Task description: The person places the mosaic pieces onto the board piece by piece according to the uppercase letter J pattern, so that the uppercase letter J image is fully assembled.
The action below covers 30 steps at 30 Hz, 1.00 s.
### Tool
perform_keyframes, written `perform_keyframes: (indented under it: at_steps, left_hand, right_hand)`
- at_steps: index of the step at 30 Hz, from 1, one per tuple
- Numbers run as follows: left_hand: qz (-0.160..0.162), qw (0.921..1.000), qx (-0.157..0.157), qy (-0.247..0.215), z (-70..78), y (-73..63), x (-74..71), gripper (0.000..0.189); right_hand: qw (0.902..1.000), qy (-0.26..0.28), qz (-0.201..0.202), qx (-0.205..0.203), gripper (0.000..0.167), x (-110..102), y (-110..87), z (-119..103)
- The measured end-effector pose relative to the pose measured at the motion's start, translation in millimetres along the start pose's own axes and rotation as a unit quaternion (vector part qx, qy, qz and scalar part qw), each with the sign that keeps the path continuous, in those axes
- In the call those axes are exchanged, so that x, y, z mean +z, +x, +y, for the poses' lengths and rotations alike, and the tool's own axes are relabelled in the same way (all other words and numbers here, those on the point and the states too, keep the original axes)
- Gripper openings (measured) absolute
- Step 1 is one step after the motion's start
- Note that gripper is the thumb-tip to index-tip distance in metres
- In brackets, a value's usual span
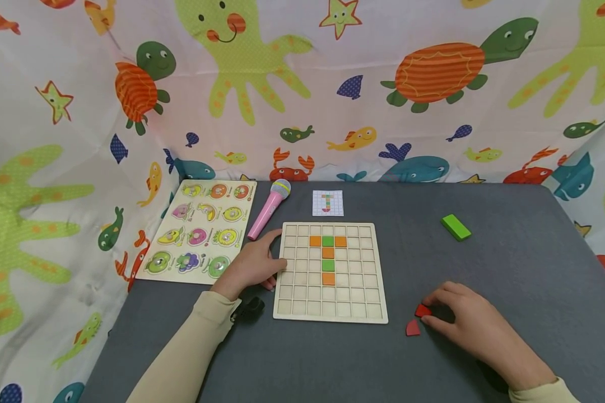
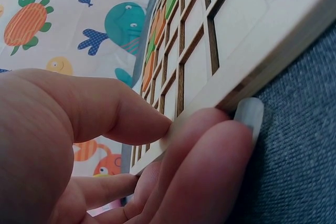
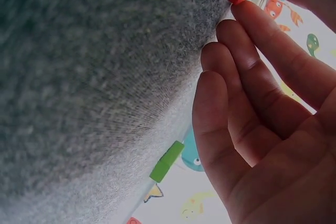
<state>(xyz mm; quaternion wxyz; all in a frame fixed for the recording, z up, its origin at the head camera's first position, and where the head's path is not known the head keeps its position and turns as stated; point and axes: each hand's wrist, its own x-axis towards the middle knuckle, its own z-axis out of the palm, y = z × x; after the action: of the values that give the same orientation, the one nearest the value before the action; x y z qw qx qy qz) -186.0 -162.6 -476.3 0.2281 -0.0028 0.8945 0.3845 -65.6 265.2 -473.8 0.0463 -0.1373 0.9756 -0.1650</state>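
A wooden grid board (image 1: 292, 308) lies on the dark table, orange and green square tiles (image 1: 327, 253) forming a T in its cells. My left hand (image 1: 249, 264) grips the board's left edge; in the left wrist view the thumb (image 2: 121, 106) presses the rim while other fingers bend against the side and underside. To the right of the board, my right hand (image 1: 464, 319) pinches a red piece (image 1: 423, 310) between thumb and index finger, down at the table. A second red piece (image 1: 413, 328), with one rounded side, lies just beside it.
Behind the board lies a small pattern card (image 1: 327, 203). A pink toy microphone (image 1: 269, 210) and a fruit puzzle board (image 1: 186, 226) are on the left. Toward the back right sits a green block (image 1: 456, 228). A sea-animal curtain (image 1: 302, 73) hangs behind the table.
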Motion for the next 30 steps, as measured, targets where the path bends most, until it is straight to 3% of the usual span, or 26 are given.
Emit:
perform_keyframes:
  at_steps: [12, 19, 23, 30]
  left_hand:
    - [0.004, 0.9999, 0.009, 0.002, -0.3, -0.4, 0.1, 0.082]
    - [0.003, 1.0000, 0.008, 0.003, -0.4, -0.1, -1.5, 0.081]
    - [0.003, 1.0000, 0.006, 0.004, -1.2, 0.3, -1.8, 0.081]
    - [0.002, 1.0000, 0.003, 0.005, -1.1, 3.3, 0.0, 0.081]
  right_hand:
    - [0.9996, -0.006, 0.016, -0.023, 0.019, 1.8, 6.6, -8.0]
    - [0.9987, -0.013, 0.015, -0.047, 0.016, 1.2, 24.3, -15.9]
    - [0.9967, -0.006, 0.020, -0.078, 0.013, 4.0, 41.9, -31.6]
    - [0.9919, 0.015, 0.015, -0.125, 0.011, 11.7, 74.9, -78.3]
